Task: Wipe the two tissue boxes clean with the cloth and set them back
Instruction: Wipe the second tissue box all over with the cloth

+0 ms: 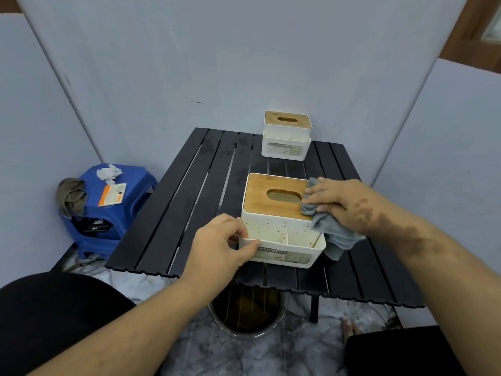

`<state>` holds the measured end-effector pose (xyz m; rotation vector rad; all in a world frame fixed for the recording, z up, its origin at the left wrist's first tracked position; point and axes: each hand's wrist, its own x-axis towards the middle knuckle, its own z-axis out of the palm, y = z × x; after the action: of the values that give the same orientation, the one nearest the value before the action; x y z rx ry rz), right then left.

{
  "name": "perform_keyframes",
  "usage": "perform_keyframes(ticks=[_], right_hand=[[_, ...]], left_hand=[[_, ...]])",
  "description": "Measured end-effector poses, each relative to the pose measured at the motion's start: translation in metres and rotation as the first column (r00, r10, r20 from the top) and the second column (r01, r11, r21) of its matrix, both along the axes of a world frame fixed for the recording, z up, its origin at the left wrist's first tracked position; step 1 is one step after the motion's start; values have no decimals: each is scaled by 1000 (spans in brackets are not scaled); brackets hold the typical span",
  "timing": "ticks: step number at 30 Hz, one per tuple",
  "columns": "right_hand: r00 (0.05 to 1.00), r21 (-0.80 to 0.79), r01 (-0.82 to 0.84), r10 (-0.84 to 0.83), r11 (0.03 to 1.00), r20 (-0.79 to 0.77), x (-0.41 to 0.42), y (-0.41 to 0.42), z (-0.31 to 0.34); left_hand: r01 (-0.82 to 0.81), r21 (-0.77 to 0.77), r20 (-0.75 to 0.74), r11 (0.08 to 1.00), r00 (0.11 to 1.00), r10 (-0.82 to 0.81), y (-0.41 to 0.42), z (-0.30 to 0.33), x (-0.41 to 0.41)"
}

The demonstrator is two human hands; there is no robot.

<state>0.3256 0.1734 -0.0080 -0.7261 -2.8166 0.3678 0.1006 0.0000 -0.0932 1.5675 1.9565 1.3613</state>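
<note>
On my head view, the near tissue box (pixel 282 221) stands upright at the front of the black slatted surface (pixel 173 213), its bamboo lid (pixel 273 196) on top with the oval slot facing up. The white front wall is flecked with dark spots, and the open side compartment on the near face shows a divider and a printed label below it.

My left hand (pixel 221 240) grasps the box's near left corner, thumb over the front rim of the compartment and fingers curled round the side wall, steadying it. My right hand (pixel 340 203) presses the grey cloth (pixel 329 234) onto the right edge of the lid, fingers laid fairly flat across the fabric; I see the cloth bunched under the palm, its loose end draping down the box's right side toward the surface. Whether the thumb also pinches the cloth I cannot tell.

The second tissue box (pixel 286 137), the same white body and bamboo lid, stands upright at the far edge of the surface, well apart from the near one and close to the grey wall panel (pixel 189 63).

To the left, off the surface, a blue plastic stool (pixel 130 210) carries a crumpled white tissue (pixel 109 172), an orange-and-white packet (pixel 112 194) and a brownish rag (pixel 71 195) hanging over its left edge. Under the surface's near edge sits a round basin (pixel 246 313) of dark liquid on the marbled floor (pixel 271 354).
</note>
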Motion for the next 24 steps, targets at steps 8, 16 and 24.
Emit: perform_keyframes(ticks=[8,16,24], right_hand=[[976,-143,198,-208,970,-58,38,4,19],[926,-242,290,-336,926,-174,23,16,-14],[888,-557,155,-362,816,-283,16,22,-36]], left_hand=[[68,28,-30,997,997,-67,-2,-1,0],[55,-33,151,998,987,-50,-3,-5,2],[-16,-132,216,991,975,44,2,-6,6]])
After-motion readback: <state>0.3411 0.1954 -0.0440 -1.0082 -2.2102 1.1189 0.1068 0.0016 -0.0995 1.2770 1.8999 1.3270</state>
